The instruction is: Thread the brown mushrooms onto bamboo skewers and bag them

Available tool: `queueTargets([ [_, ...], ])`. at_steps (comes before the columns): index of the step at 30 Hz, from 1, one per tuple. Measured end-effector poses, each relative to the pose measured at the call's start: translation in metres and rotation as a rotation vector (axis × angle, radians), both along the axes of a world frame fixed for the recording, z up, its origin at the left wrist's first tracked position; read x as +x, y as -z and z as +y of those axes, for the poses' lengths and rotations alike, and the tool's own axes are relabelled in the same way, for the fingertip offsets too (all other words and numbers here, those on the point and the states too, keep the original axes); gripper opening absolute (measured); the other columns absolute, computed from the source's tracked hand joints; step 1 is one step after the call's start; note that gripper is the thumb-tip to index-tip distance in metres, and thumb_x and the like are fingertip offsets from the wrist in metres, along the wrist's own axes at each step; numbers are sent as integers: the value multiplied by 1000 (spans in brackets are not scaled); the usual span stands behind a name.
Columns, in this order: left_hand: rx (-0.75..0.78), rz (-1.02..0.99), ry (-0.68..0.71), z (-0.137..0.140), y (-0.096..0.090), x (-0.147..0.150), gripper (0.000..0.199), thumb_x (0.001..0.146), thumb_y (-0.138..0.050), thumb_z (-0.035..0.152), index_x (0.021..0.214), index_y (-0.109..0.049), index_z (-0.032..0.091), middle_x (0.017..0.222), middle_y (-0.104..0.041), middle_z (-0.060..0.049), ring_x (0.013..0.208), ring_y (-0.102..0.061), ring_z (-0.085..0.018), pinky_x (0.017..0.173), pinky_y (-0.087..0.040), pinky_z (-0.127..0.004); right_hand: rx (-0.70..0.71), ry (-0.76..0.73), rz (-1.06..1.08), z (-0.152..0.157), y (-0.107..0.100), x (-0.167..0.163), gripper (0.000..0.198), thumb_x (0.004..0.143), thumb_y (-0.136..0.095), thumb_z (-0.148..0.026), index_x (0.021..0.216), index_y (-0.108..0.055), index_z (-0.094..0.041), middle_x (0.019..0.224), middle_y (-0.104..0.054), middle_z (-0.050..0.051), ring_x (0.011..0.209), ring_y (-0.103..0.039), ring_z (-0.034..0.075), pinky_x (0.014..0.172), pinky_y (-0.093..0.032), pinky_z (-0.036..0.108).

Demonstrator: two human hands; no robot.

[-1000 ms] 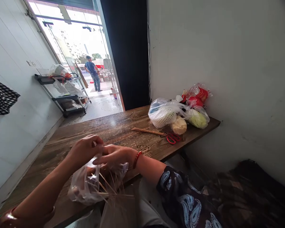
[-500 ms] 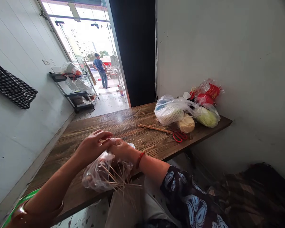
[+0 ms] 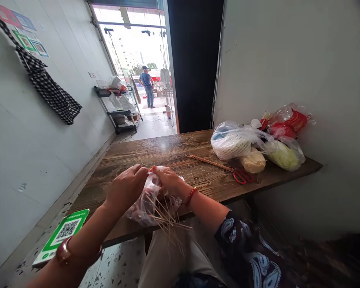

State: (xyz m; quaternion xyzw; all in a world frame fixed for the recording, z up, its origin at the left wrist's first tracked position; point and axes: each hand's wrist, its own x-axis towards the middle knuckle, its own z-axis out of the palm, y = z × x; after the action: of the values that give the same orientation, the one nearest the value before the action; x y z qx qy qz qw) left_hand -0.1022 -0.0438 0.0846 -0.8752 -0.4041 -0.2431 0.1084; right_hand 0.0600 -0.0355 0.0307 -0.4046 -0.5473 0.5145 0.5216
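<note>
A clear plastic bag (image 3: 141, 212) lies at the table's near edge with reddish-brown pieces inside, too covered to name. Thin wooden skewers (image 3: 169, 221) stick out of it towards me, over the edge and above my lap. My left hand (image 3: 128, 185) is closed on the gathered top of the bag, its fingers curled in. Close beside it, my right hand (image 3: 171, 183) pinches the same top part from the right. Between the two hands the plastic is bunched up, and the fingertips are partly hidden.
Red-handled scissors (image 3: 242, 176) and a bundle of brown sticks (image 3: 208, 162) lie right of my hands. Behind them are a bag with a netted item (image 3: 232, 144), a pale cut vegetable (image 3: 253, 161) and a bagged cabbage (image 3: 283, 155). A green QR-code sign (image 3: 66, 231) stands at left.
My left hand's raised fingers have curled down onto the bag's top. My right hand stays on the bag. The view has swung left, bringing the QR-code sign into sight.
</note>
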Motion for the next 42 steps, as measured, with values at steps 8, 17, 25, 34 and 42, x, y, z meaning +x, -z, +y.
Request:
queueTargets([
  [8,-339,-615,31,-9,21,9,38,76,-65,43,102,-56,18,101,-62,-6,89,-61,-19,80,-49,-33,-27,-100,136,-5,0,-2,47,78,-58,-64,72,-59,-17,52,-47,-7,43,-37,7,44,-31,22],
  [17,-412,-541,59,-14,54,9,30,74,-59,18,103,-65,16,102,-67,-10,97,-60,-24,88,-45,-36,-42,-208,106,-17,-1,7,40,79,-63,-59,80,-64,-19,59,-54,-5,48,-44,7,48,-38,21],
  [25,-729,-881,149,3,61,-3,17,76,-62,28,80,-66,13,70,-64,-3,65,-55,-13,61,-42,-24,323,-215,-466,-15,-2,16,25,83,-63,-43,84,-73,-20,75,-69,3,65,-60,15,62,-46,28],
  [34,-947,-1117,284,-3,55,-5,37,81,-63,35,111,-63,13,86,-69,-6,78,-65,-15,70,-49,-27,773,295,-1100,-22,5,1,7,88,-52,-17,88,-59,-18,81,-68,7,76,-61,21,72,-42,32],
  [42,-907,-950,245,6,56,-6,28,81,-57,27,97,-72,11,88,-72,-7,74,-61,-14,69,-47,-25,838,432,-1107,-23,3,1,6,90,-53,-21,84,-54,-21,83,-65,3,82,-58,21,79,-38,33],
])
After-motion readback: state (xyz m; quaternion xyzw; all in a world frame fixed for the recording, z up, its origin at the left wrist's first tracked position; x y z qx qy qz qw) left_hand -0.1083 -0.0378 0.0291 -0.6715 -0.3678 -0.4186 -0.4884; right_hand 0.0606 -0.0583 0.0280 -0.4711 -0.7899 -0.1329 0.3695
